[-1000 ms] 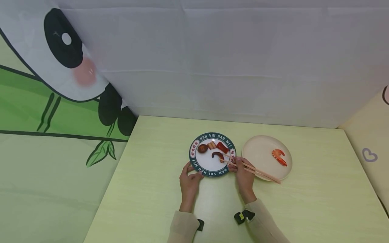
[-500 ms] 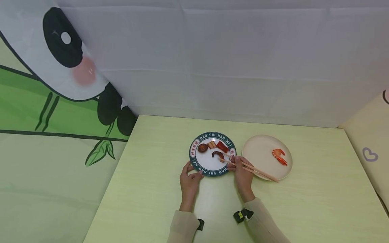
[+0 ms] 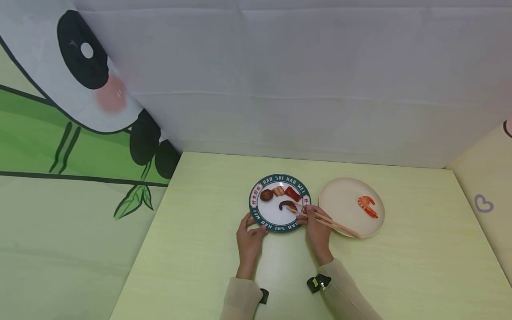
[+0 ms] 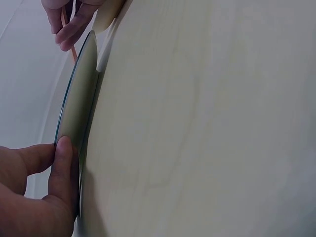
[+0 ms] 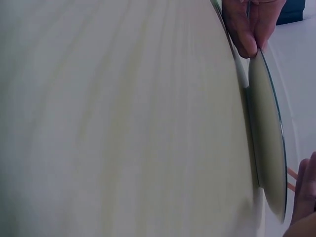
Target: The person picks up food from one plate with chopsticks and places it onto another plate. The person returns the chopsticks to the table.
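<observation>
My left hand (image 3: 250, 240) pinches the near left rim of a plate (image 3: 276, 220) with a dark green lettered border; the left wrist view shows its thumb (image 4: 63, 153) at that rim. My right hand (image 3: 318, 231) holds a pair of wooden chopsticks (image 3: 340, 227) over the plate's right side. Their tips lie right at a dark, curled piece of food (image 3: 285, 204), like an octopus tentacle. Also on this plate are a round brown piece (image 3: 266, 195), a small tan piece (image 3: 278, 191) and a dark red piece (image 3: 293, 193).
Just right of the lettered plate stands a cream plate (image 3: 340, 195) with an orange shrimp (image 3: 367, 207) on it. Both are on a pale yellow-green table (image 3: 192, 231). A grey-white cloth wall (image 3: 280, 89) rises behind the table's far edge.
My right hand has shifted slightly left, and the chopsticks' back ends have swung left with it. The dark curled piece has turned a little at the tips. The left hand stays in place.
</observation>
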A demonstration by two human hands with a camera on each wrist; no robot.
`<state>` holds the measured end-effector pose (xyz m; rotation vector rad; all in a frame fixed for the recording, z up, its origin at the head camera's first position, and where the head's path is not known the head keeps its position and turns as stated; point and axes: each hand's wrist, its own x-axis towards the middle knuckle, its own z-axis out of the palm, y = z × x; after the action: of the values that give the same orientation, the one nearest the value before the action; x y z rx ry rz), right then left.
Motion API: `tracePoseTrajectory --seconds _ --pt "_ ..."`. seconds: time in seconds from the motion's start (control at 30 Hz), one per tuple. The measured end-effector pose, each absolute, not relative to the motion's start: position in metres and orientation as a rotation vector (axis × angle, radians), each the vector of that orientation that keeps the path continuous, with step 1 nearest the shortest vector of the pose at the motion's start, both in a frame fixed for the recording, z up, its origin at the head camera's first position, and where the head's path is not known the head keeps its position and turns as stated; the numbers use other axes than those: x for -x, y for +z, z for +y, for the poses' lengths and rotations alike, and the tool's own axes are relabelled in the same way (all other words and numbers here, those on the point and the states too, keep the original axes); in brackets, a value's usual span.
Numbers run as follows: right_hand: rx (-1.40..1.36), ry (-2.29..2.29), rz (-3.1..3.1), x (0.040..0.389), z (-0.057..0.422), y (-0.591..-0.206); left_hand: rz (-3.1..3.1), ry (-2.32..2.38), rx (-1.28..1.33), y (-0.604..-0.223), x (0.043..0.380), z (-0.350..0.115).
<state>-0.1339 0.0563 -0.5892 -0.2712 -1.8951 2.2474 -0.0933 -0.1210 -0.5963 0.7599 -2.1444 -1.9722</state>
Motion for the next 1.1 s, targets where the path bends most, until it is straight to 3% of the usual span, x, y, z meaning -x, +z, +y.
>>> tracePoseTrajectory --seconds 1.1 --pt "0.263 2.141 -1.930 0.1321 0.0562 -0.5807 -2.109 -1.998 -0.736 -0.5928 0.0903 -0.1212"
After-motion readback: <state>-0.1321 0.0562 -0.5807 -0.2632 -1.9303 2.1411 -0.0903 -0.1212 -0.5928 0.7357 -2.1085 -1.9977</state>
